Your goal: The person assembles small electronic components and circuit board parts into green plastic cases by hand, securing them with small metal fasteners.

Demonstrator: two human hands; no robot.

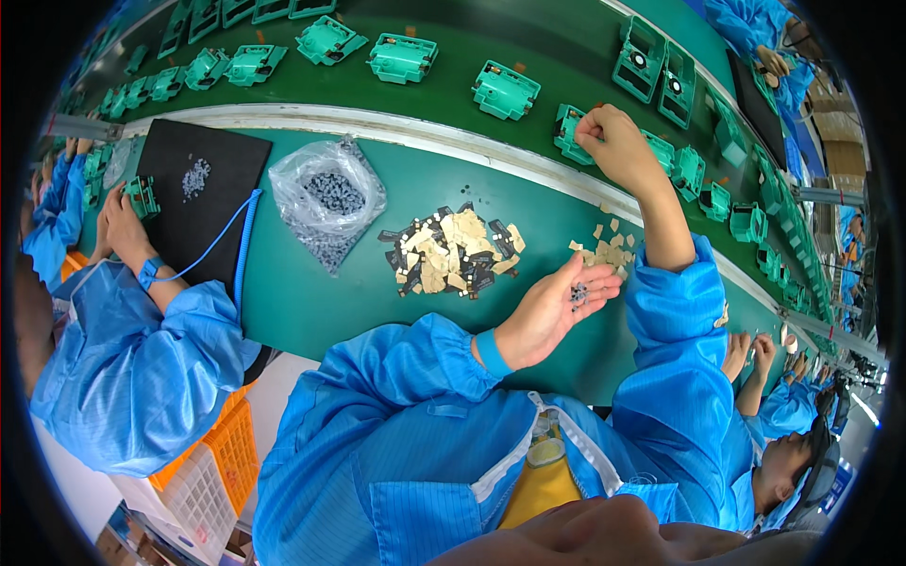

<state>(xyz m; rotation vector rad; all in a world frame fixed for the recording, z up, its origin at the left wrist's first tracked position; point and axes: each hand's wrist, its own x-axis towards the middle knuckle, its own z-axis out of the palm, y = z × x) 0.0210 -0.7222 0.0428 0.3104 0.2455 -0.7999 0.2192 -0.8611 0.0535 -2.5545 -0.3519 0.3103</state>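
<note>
My left hand (547, 316) lies palm up over the green bench, its fingers stretched out, with several small grey parts (578, 297) resting in the palm. A blue band circles that wrist. My right hand (618, 141) reaches over the white rail to a green plastic case (568, 127) on the conveyor. Its fingers are curled together at the case's right edge; what they pinch, if anything, is hidden. Beside my left fingertips is a scatter of small cream-coloured pieces (609, 253). A heap of black strips and cream-coloured scraps (453, 250) lies left of my left hand.
An open clear bag (300, 172) of small grey parts stands on the bench (415, 170). The conveyor (453, 47) carries rows of green cases past a white rail (406, 125). At left, a co-worker's hands (123, 226) hold a case by a black mat (222, 151). More co-workers sit at right.
</note>
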